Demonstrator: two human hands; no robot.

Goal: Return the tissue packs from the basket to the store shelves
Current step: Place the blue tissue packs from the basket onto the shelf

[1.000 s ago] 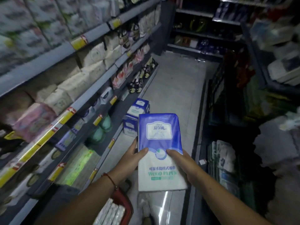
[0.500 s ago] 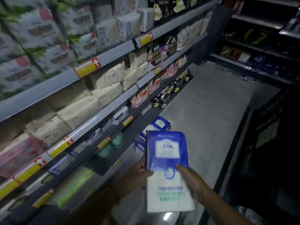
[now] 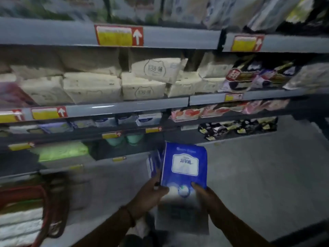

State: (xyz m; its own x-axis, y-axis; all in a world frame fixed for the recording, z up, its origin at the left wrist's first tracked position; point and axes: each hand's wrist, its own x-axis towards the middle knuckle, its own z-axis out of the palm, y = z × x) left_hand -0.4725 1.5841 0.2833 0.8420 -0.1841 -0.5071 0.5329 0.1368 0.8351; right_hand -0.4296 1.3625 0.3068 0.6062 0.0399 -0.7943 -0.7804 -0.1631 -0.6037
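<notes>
Shelves (image 3: 124,108) now face-on, both hands gripping tissue pack (image 3: 184,166), basket (image 3: 47,202) holding packs

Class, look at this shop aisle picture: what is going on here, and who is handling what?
A person stands facing store shelves stocked with tissue packs. Both hands hold one blue and white tissue pack upright in front of the lower shelves: the left hand grips its left edge, the right hand its right edge. The pack is not yet on a shelf. A red basket at lower left holds more white packs.
</notes>
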